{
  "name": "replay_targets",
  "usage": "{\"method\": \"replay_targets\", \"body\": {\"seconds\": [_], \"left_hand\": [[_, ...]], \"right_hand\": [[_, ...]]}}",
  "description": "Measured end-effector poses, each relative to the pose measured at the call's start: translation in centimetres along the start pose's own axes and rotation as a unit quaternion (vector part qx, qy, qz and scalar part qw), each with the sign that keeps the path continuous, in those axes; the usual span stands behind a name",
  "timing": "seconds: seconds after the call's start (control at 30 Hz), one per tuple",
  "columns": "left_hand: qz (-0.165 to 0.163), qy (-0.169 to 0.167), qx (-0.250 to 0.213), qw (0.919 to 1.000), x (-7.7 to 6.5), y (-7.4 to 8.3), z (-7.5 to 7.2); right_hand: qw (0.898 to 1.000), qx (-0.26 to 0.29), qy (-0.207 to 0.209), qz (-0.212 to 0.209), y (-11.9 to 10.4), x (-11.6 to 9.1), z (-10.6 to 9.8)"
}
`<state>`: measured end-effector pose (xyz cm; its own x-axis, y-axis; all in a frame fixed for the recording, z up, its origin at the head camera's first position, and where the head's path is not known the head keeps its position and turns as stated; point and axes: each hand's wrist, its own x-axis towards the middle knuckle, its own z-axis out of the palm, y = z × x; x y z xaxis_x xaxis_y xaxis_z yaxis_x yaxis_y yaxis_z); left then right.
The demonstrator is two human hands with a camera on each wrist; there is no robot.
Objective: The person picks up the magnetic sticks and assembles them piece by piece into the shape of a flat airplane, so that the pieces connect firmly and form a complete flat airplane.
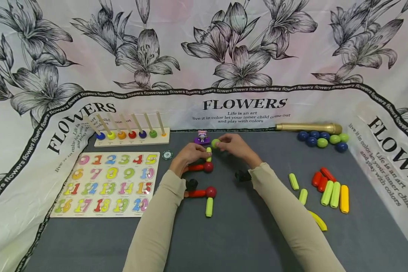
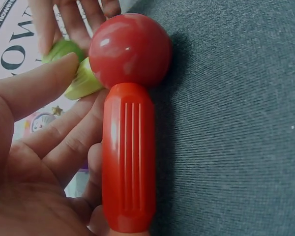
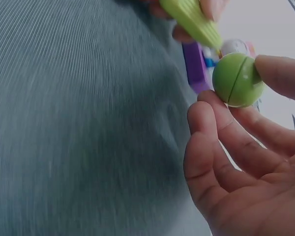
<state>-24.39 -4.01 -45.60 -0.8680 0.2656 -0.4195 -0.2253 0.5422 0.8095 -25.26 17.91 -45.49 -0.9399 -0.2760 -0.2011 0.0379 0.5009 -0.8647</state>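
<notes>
My left hand [image 1: 191, 153] pinches a light green ridged rod [image 1: 209, 153] between thumb and fingers. Its lower end meets a red ball [image 2: 131, 50], from which a red rod [image 2: 129, 157] extends; the join is partly hidden. A green ball [image 3: 238, 80] with a seam is pinched by my right hand [image 1: 237, 146], near the upper end of the light green rod. In the right wrist view a small gap seems to lie between ball and rod. Nearer my body, another red ball [image 1: 211, 192] has a red rod [image 1: 196, 193] and a light green rod [image 1: 209, 207] against it.
A number board [image 1: 105, 185] and a peg stand [image 1: 132, 139] are at left, with a poker chip [image 1: 167, 154] beside them. Behind my hands stands a small figure on a purple base [image 1: 202, 140]. Loose rods [image 1: 334, 194], several balls [image 1: 311, 141] and a gold microphone-like stick [image 1: 307, 127] lie at right.
</notes>
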Motion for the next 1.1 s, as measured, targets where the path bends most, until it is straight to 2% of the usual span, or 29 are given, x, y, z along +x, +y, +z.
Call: {"method": "replay_targets", "body": {"seconds": [0.13,0.3,0.53,0.67,0.83,0.97,1.1], "left_hand": [[-0.004,0.004,-0.003,1.0000,0.1,0.0,0.3],[0.001,0.002,-0.009,1.0000,0.3,0.2,0.9],[0.004,0.000,-0.011,0.9999,0.1,0.1,0.8],[-0.003,0.009,-0.014,0.9999,-0.2,-0.3,0.3],[0.008,0.009,-0.024,0.9996,-0.5,-0.5,0.1],[0.019,0.004,-0.029,0.9994,-0.4,-0.5,0.2],[0.016,0.000,-0.029,0.9995,-0.2,-0.4,0.4]], "right_hand": [[1.000,0.018,0.009,0.010,-0.5,0.6,1.1],[1.000,0.005,0.013,0.009,-0.3,0.7,1.6],[1.000,-0.008,0.007,-0.005,0.2,0.3,0.8],[0.999,-0.036,0.027,-0.019,0.5,-0.1,-1.4],[0.992,-0.094,0.085,-0.023,2.2,-1.4,-6.4],[0.985,-0.124,0.123,0.011,3.5,-3.3,-10.0],[0.982,-0.126,0.134,0.045,4.4,-4.8,-11.7]]}}
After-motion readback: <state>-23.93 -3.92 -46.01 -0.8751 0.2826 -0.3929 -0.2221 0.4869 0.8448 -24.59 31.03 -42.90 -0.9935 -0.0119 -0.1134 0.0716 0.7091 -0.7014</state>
